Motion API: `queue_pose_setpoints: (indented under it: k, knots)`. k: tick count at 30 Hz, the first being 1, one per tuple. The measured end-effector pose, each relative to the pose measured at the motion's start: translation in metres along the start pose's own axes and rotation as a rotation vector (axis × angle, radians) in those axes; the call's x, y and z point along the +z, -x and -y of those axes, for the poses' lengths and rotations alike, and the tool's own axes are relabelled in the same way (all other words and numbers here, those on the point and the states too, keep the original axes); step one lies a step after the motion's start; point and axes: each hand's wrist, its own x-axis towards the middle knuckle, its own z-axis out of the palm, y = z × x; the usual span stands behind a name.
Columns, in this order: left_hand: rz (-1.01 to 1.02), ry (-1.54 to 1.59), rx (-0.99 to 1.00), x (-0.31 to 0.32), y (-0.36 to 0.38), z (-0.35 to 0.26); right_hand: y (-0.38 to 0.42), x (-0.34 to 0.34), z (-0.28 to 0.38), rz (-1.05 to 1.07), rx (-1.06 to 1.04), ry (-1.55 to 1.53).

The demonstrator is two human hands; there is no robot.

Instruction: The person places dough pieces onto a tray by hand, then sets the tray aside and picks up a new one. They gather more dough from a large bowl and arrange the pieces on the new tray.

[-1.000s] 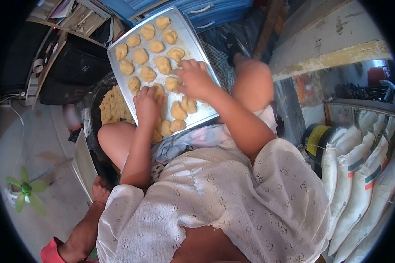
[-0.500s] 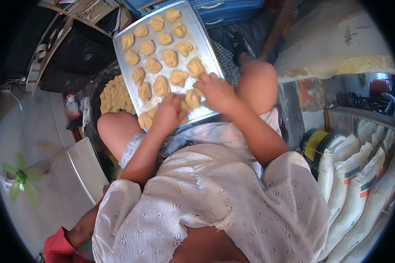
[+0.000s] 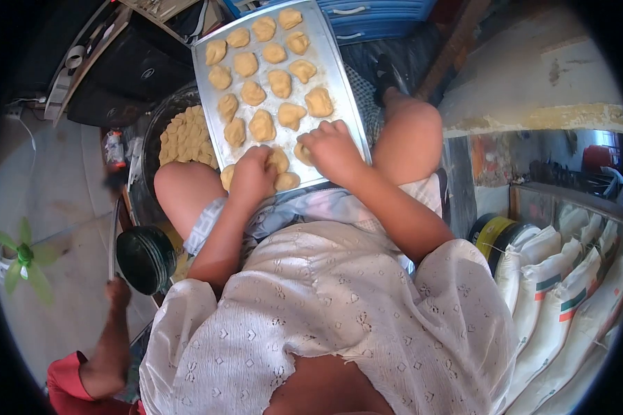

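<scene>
A metal baking tray rests across my lap, bearing rows of yellowish dough pieces. At its near edge my left hand is closed among several dough pieces, with its fingertips against a piece; the fingers partly hide what they grip. My right hand curls over another dough piece near the tray's right side, its fingers bent around it. Another lump lies between the hands by the near rim.
Left of the tray, a dark round tub holds many more dough pieces. A dark green bucket stands by my left knee. A co-worker's arm reaches in at lower left. White sacks stand at right beside a black-and-yellow container.
My right hand has come down from the upper lump to the one nearer me. My left hand shifted slightly left. The co-worker's arm and a pale panel moved, exposing the green bucket.
</scene>
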Motion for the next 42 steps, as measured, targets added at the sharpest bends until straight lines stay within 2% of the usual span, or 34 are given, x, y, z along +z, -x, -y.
queue_pose_setpoints:
  k: [6, 8, 9, 11, 14, 15, 18, 20, 23, 25, 27, 29, 31, 33, 37, 42]
  knots:
    - [0.073, -0.090, 0.006, -0.006, 0.006, 0.009, -0.001, 0.000, 0.006, 0.033, -0.056, -0.013]
    - [0.056, -0.119, 0.009, -0.013, 0.008, 0.002, 0.003, 0.000, 0.015, -0.185, -0.094, 0.015]
    - [0.058, -0.118, 0.012, -0.015, 0.010, 0.003, 0.004, 0.000, 0.019, -0.185, -0.092, 0.017]
    - [-0.144, -0.190, 0.047, -0.023, 0.015, 0.012, 0.008, 0.000, 0.026, -0.104, -0.114, -0.088]
    - [-0.121, -0.322, 0.039, -0.035, 0.020, 0.031, 0.007, 0.019, 0.019, -0.069, -0.135, -0.069]
    - [0.022, -0.272, -0.077, -0.039, 0.021, 0.037, 0.005, 0.015, 0.021, -0.072, -0.133, -0.069]
    - [0.044, -0.198, -0.089, -0.042, 0.020, 0.045, 0.001, 0.005, 0.031, 0.029, -0.095, -0.112]
    - [0.047, -0.197, -0.101, -0.041, 0.017, 0.042, 0.002, 0.009, 0.035, -0.050, -0.293, -0.218]
    - [0.020, -0.263, -0.096, -0.035, 0.014, 0.035, 0.005, 0.015, 0.041, 0.016, -0.375, -0.257]
    - [-0.006, -0.334, -0.080, -0.035, 0.014, 0.034, 0.005, 0.022, 0.039, 0.057, -0.378, -0.223]
    - [0.042, -0.345, -0.210, -0.036, 0.014, 0.032, 0.004, 0.027, 0.038, 0.100, -0.381, -0.192]
    - [0.012, -0.299, -0.202, -0.033, 0.016, 0.029, 0.003, 0.031, 0.039, 0.137, -0.359, -0.143]
    - [-0.015, -0.249, -0.189, -0.035, 0.021, 0.028, 0.006, 0.037, 0.042, 0.071, -0.380, -0.126]
    - [0.118, -0.344, 0.053, -0.044, 0.030, 0.030, 0.009, 0.038, 0.044, 0.006, -0.393, -0.103]
    - [0.316, -0.279, -0.046, -0.057, 0.036, 0.012, 0.011, 0.044, 0.049, -0.021, -0.417, -0.041]
    - [0.288, -0.276, 0.016, -0.047, 0.035, 0.037, 0.011, 0.052, 0.053, -0.122, -0.412, 0.086]
